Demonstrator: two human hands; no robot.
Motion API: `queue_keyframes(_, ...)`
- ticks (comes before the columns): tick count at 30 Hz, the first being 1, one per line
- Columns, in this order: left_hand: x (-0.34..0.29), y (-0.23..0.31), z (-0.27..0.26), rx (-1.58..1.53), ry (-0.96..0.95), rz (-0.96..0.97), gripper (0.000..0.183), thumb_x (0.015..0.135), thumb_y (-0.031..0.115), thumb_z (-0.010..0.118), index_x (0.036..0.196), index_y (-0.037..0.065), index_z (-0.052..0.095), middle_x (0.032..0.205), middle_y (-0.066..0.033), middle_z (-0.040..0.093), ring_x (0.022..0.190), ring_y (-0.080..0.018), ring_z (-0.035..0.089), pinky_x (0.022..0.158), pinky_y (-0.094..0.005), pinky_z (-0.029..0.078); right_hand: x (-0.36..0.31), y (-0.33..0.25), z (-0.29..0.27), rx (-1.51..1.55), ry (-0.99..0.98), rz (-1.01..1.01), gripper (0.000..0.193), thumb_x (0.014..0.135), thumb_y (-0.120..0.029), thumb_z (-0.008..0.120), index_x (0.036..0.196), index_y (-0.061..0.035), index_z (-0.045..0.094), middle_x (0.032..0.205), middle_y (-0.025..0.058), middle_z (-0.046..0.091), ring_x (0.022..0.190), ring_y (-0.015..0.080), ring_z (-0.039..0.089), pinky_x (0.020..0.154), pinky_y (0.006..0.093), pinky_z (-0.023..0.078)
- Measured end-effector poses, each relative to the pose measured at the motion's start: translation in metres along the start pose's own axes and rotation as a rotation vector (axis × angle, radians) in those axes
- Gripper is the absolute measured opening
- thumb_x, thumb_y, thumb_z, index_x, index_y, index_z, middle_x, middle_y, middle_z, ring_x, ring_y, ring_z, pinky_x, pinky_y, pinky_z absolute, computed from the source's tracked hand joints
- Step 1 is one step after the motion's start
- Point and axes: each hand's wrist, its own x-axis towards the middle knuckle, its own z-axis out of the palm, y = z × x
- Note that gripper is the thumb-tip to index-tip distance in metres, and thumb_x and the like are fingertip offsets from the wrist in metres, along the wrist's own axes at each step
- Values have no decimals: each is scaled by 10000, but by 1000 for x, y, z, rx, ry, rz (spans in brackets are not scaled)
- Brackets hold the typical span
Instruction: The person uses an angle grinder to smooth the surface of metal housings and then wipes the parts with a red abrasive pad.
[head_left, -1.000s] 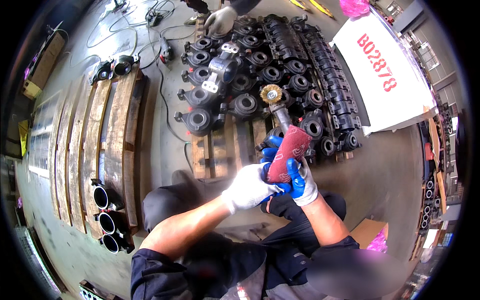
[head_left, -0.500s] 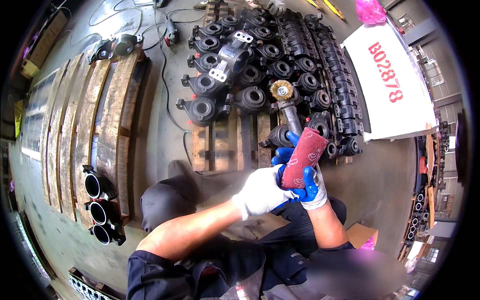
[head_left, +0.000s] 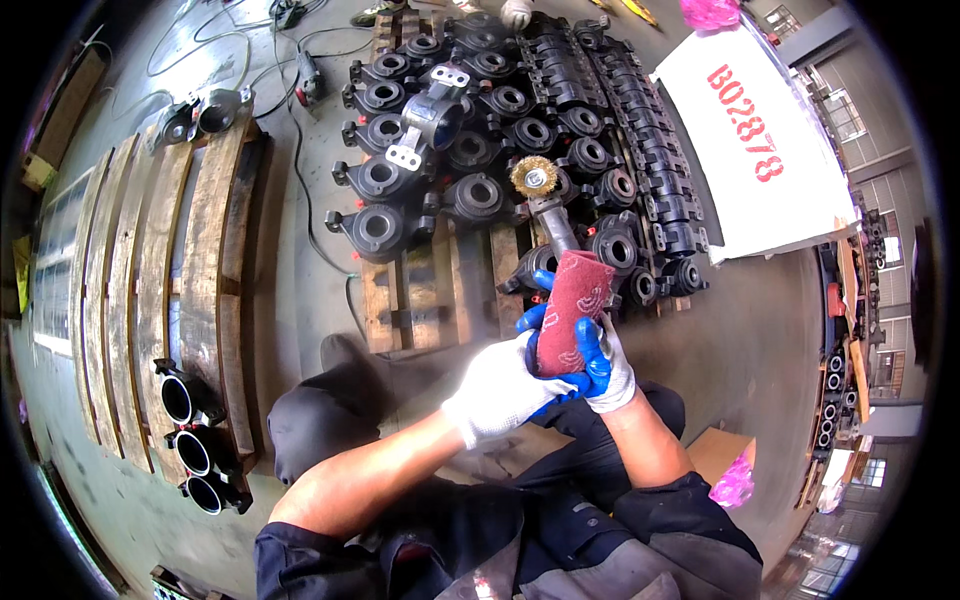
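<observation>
A reddish-brown rolled sheet of sandpaper (head_left: 574, 310) stands nearly upright in front of my body, held between both hands. My left hand (head_left: 505, 385), in a white glove with blue-coated fingers, is closed around its left side and lower end. On the other side my right hand (head_left: 608, 370), gloved alike, grips it with the thumb across the front. Just beyond the roll's upper end lies a power tool with a round brass wire brush (head_left: 534, 178); its rear part is hidden behind the roll.
Rows of black metal castings (head_left: 378, 228) cover a wooden pallet ahead, with one silvery casting (head_left: 432, 118) on top. A second pallet (head_left: 208, 260) at left carries ring-shaped parts (head_left: 195, 452). A white box (head_left: 745, 150) stands at right. Another person's gloved hand (head_left: 516, 13) shows at the far edge.
The scene has shifted left in the picture. The sandpaper roll stands a little more upright, and both hands still hold it.
</observation>
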Motion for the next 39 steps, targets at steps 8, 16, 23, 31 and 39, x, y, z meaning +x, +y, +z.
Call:
queue_keyframes(8, 5, 0, -1, -110, -26, 18, 690, 788, 309, 929, 1332, 8, 630, 1138, -137, 764, 1041, -214, 739, 933, -363, 578, -1, -4, -3, -165, -40, -69, 1161, 793, -778, 750, 1609, -55, 348, 1403, 156, 616, 1281, 262, 624, 1077, 417, 530)
queue_keyframes(16, 4, -7, -1, -231, -51, 6, 638, 818, 128, 911, 1363, -11, 610, 1210, -89, 727, 1057, -141, 674, 952, -335, 564, -3, -11, -6, -1, -105, -10, 1064, 764, -446, 933, 1575, -29, 384, 1470, 142, 574, 1274, 249, 629, 1071, 398, 545)
queue_keyframes(23, 3, -4, 1, -444, -126, 41, 562, 842, 80, 875, 1344, 4, 633, 1149, -60, 728, 983, -123, 668, 872, -306, 554, -1, -14, -23, -71, -181, 62, 1049, 730, -332, 962, 1568, -35, 405, 1466, 128, 584, 1294, 235, 610, 1085, 394, 525)
queue_keyframes(31, -1, -4, -5, -610, -247, -7, 711, 874, 73, 854, 1496, 0, 518, 1307, -80, 684, 1129, -155, 649, 985, -328, 543, 0, -17, -25, 62, -191, -51, 873, 956, -544, 721, 1570, -9, 407, 1364, 157, 648, 1221, 266, 665, 1077, 427, 533)
queue_keyframes(39, -6, -9, 1, -287, -204, -81, 578, 966, 101, 746, 1485, -41, 535, 1352, -101, 671, 1202, -138, 623, 1060, -296, 500, 17, -55, -86, 167, 464, -372, 379, 1055, -165, 651, 1410, -40, 612, 1293, 68, 698, 1164, 203, 680, 1020, 381, 563)
